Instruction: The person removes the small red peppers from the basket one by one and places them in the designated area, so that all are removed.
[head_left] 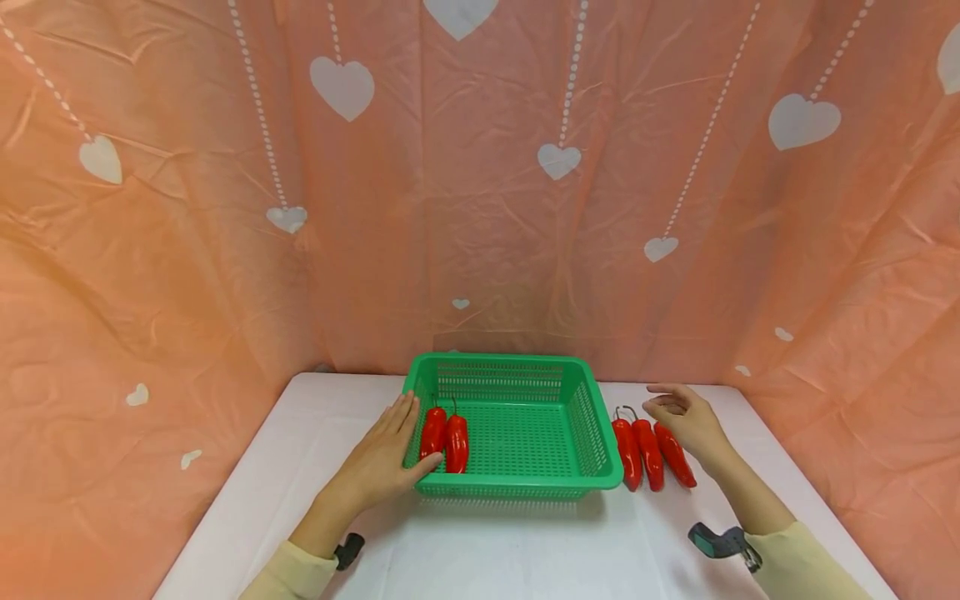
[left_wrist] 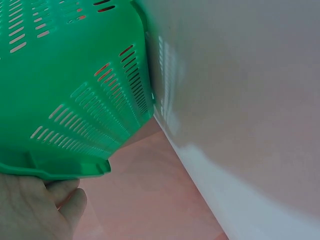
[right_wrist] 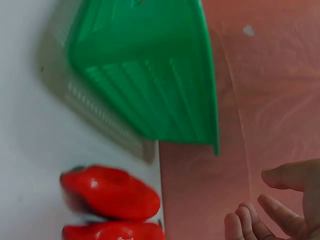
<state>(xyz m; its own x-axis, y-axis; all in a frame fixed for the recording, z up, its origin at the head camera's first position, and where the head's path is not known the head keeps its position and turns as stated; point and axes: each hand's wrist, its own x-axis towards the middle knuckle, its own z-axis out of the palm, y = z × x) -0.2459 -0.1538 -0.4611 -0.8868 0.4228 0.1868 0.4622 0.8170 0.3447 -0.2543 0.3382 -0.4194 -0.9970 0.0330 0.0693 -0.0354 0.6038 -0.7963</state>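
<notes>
A green plastic basket (head_left: 517, 481) holds two red chili peppers (head_left: 457, 443) side by side at its left end. On the basket's left rim rests my left hand (head_left: 386, 454), fingers straight; the left wrist view shows the hand (left_wrist: 35, 207) against the green rim (left_wrist: 55, 175). Three more red peppers (head_left: 647, 454) lie in a row on the table to the right of the basket. Over the far end of the rightmost one (head_left: 675, 457) is my right hand (head_left: 692, 421), hiding its tip. Nothing shows between its loosely bent fingers, and in the right wrist view thumb and fingers stand apart (right_wrist: 285, 205).
A white-covered table (head_left: 517, 550) carries everything. Behind it and along both sides hangs a peach curtain (head_left: 495, 233) with white hearts, close to the table's far edge. Each wrist wears a dark strapped device (head_left: 723, 543).
</notes>
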